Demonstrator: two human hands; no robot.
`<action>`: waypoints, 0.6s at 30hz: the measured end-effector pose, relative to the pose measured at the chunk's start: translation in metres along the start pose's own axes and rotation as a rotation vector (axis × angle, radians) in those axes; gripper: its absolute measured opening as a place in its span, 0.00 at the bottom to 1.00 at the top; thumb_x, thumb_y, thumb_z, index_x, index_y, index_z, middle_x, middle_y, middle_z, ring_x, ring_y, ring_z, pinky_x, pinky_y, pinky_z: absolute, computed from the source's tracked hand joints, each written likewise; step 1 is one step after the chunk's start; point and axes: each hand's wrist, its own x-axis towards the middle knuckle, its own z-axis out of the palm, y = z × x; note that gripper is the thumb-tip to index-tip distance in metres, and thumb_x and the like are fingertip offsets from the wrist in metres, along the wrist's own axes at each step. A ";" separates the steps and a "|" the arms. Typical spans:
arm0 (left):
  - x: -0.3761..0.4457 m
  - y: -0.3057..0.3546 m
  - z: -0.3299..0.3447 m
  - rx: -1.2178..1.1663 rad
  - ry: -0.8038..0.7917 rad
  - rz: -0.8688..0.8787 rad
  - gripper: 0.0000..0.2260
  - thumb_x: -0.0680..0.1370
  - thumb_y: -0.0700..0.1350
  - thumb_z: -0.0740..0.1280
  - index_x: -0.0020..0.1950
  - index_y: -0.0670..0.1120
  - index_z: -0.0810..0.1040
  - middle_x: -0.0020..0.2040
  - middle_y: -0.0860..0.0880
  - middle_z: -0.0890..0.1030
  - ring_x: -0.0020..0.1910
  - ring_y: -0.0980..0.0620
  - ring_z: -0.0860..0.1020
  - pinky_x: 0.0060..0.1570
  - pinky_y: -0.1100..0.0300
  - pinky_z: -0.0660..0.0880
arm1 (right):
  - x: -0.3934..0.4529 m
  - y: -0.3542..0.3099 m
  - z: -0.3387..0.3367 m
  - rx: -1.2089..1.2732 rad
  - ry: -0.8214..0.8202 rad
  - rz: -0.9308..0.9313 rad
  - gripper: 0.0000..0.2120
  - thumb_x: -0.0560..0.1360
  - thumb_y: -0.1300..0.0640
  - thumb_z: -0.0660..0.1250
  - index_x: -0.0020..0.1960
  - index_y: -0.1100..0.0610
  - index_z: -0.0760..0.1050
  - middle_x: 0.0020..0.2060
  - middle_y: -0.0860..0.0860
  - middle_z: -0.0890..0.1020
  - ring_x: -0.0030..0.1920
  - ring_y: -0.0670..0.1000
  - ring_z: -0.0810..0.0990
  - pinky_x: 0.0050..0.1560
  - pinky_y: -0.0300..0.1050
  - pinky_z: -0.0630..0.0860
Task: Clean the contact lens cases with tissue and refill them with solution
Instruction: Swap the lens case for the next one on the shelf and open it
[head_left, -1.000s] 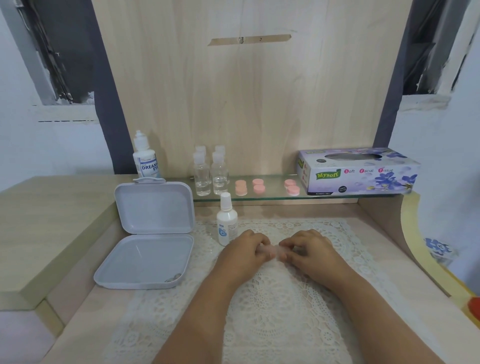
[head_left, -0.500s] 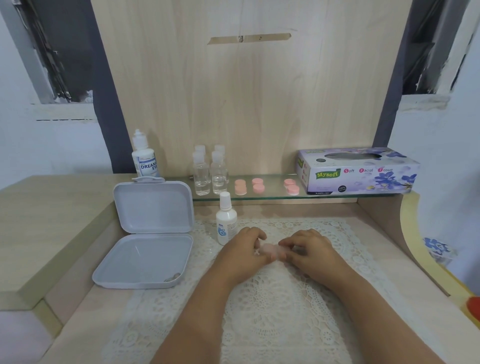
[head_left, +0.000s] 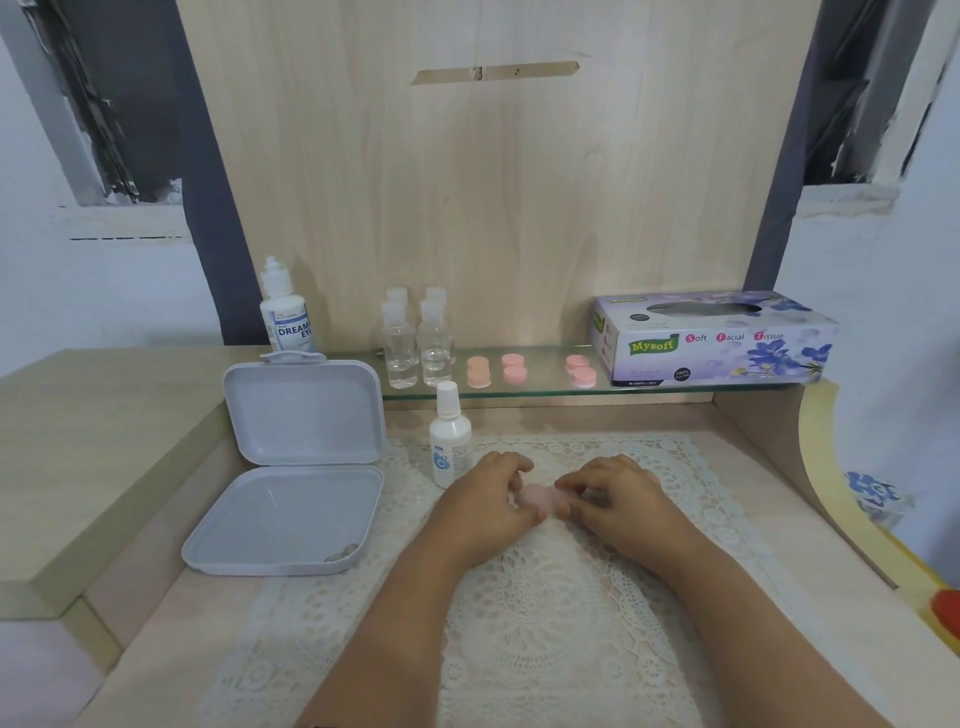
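Both hands meet over the lace mat (head_left: 524, 623). Left hand (head_left: 485, 506) and right hand (head_left: 621, 501) pinch a pale pink lens case (head_left: 537, 496) between fingertips.

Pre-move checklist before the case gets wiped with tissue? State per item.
1. Case in hand: ok. Left hand and right hand both pinch the pale pink lens case over the lace mat.
2. Case opened: cannot tell; fingers hide its caps.
3. Tissue in hand: not ok. None is visible in either grip; the tissue box sits on the glass shelf, right end.
4. Solution nearby: ok. Small white bottle stands upright beside the left hand, cap on.
5. Remaining cases: ok. Pink cases sit on the shelf, apart from the hands.
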 end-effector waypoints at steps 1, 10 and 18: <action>0.000 0.000 -0.001 -0.010 -0.011 0.007 0.17 0.76 0.52 0.66 0.66 0.55 0.72 0.53 0.60 0.73 0.44 0.61 0.73 0.52 0.59 0.74 | 0.000 0.000 0.000 0.000 -0.002 0.000 0.14 0.75 0.43 0.67 0.58 0.45 0.80 0.42 0.33 0.72 0.53 0.42 0.68 0.62 0.49 0.65; 0.003 0.005 0.003 0.080 0.030 -0.013 0.12 0.74 0.57 0.69 0.52 0.52 0.76 0.50 0.57 0.74 0.48 0.56 0.75 0.51 0.54 0.75 | -0.001 -0.001 0.000 0.013 0.016 -0.002 0.14 0.75 0.42 0.68 0.57 0.45 0.80 0.43 0.34 0.74 0.53 0.42 0.68 0.63 0.50 0.66; 0.001 0.000 -0.001 -0.014 -0.022 0.019 0.12 0.78 0.51 0.64 0.61 0.59 0.76 0.53 0.59 0.74 0.51 0.60 0.75 0.57 0.55 0.74 | -0.001 -0.002 -0.001 0.010 0.002 0.006 0.13 0.75 0.43 0.67 0.58 0.45 0.80 0.46 0.38 0.76 0.54 0.43 0.69 0.63 0.50 0.65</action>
